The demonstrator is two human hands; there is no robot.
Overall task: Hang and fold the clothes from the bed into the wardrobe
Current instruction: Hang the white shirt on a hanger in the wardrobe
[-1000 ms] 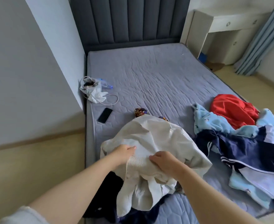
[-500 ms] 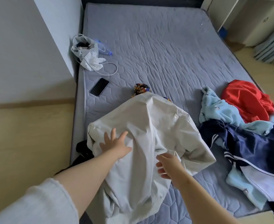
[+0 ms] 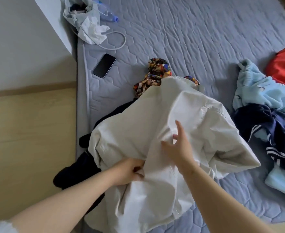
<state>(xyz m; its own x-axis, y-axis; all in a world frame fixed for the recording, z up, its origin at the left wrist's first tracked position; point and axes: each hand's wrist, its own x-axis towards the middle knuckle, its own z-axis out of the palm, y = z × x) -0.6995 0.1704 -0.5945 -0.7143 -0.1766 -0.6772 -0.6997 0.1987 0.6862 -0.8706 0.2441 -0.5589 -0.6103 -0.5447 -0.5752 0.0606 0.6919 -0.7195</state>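
Observation:
A cream jacket lies spread over the near edge of the bed, covering other clothes. My left hand grips a fold of the jacket near its lower middle, fingers curled into the cloth. My right hand rests on the jacket's middle with fingers spread and straight. A dark garment sticks out from under the jacket at the left. A patterned multicoloured garment shows beyond the jacket's collar.
At the right lie a light blue garment, a navy striped garment and a red garment. A black phone, a white cable and a crumpled bag sit near the bed's left edge, beside a wall.
The view has dropped closer to the jacket. My left hand went from lying flat on the cloth to gripping a fold lower down. My right hand moved up onto the jacket's middle.

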